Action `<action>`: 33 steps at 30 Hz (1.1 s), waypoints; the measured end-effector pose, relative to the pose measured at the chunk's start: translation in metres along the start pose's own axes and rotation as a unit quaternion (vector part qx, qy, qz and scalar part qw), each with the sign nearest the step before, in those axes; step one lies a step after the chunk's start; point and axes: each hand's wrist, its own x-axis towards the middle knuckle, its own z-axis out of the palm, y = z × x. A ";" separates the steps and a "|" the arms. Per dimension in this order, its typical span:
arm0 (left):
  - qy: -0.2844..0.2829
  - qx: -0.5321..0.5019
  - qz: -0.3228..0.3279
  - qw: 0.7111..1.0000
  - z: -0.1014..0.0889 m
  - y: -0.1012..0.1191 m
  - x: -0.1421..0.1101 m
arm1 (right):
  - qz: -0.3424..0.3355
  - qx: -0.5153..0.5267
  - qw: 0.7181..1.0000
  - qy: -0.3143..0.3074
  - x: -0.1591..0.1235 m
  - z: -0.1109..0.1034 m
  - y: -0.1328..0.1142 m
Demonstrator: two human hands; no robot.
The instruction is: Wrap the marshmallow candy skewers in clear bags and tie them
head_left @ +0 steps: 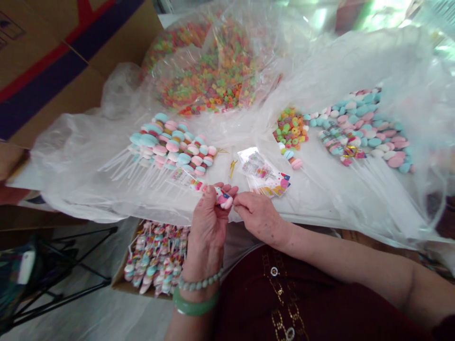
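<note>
My left hand (209, 215) is closed round a marshmallow candy skewer (223, 199) in a clear printed wrapper, with its pink end pointing right. Close against that end, my right hand (261, 218) pinches its thumb and fingers together; what is between them is hidden. Just beyond my hands lie a fanned stack of printed clear bags (265, 173) and a few gold twist ties (232, 168). To the left is a pile of marshmallow skewers (174, 144) on white sticks, a printed bag (185, 179) lying at its near edge.
A big clear bag of fruit-coloured ring gummies (213, 71) sits at the back. Loose gummies (291, 128), marshmallows (387, 135) and white sticks (391, 199) lie on the right. Below the table edge stands a carton of wrapped skewers (156, 258). A large cardboard box (64, 57) is at left.
</note>
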 end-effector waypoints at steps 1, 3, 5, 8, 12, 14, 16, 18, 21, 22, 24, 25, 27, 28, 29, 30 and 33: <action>-0.001 -0.002 -0.011 1.000 0.000 0.000 0.000 | 0.018 0.025 1.000 0.000 0.001 -0.001 0.000; -0.005 -0.002 -0.036 0.999 -0.001 0.001 0.001 | 0.071 0.071 0.995 0.000 0.003 -0.003 0.002; -0.010 0.002 -0.045 0.999 -0.003 0.002 0.002 | 0.113 0.095 0.989 -0.009 0.005 -0.005 0.003; -0.016 0.010 -0.022 1.000 -0.003 0.003 0.002 | 0.122 0.103 0.987 -0.017 0.007 -0.006 0.004; -0.020 0.032 -0.039 0.999 -0.004 0.007 0.002 | 0.127 0.105 0.986 -0.032 0.010 -0.010 0.007; -0.015 0.043 -0.048 0.998 -0.007 0.011 0.004 | 0.127 0.087 0.987 -0.043 0.011 -0.014 0.011; -0.011 0.052 -0.045 0.998 -0.011 0.014 0.006 | 0.117 0.057 0.991 -0.043 0.011 -0.017 0.014; -0.015 0.063 -0.043 0.997 -0.013 0.015 0.007 | 0.099 0.024 0.994 -0.038 0.011 -0.018 0.015; -0.026 0.077 -0.026 0.996 -0.010 0.012 0.004 | 0.066 -0.014 0.997 -0.025 0.010 -0.013 0.011; -0.033 0.079 -0.019 0.996 -0.007 0.010 0.003 | 0.053 -0.022 0.998 -0.017 0.010 -0.011 0.009; -0.049 0.074 -0.007 0.996 -0.001 0.004 0.000 | 0.025 -0.024 0.999 0.003 0.009 -0.006 0.003; -0.058 0.069 -0.007 0.996 0.001 0.001 -0.001 | 0.013 -0.018 1.000 0.011 0.009 -0.004 0.000; -0.071 0.055 -0.022 0.996 0.004 -0.002 -0.002 | 0.002 0.005 1.000 0.019 0.008 -0.004 -0.002; -0.072 0.047 -0.032 0.996 0.003 -0.003 -0.001 | 0.003 0.017 1.000 0.016 0.008 -0.005 -0.001; -0.067 0.040 -0.038 0.996 0.001 -0.003 0.000 | 0.007 0.024 1.000 0.007 0.007 -0.007 0.000; -0.056 0.034 -0.039 0.997 -0.001 -0.002 0.001 | 0.011 0.023 1.000 -0.005 0.006 -0.010 0.003; -0.016 0.018 -0.010 1.000 -0.008 0.002 0.003 | 0.026 -0.021 0.999 -0.024 0.004 -0.013 0.008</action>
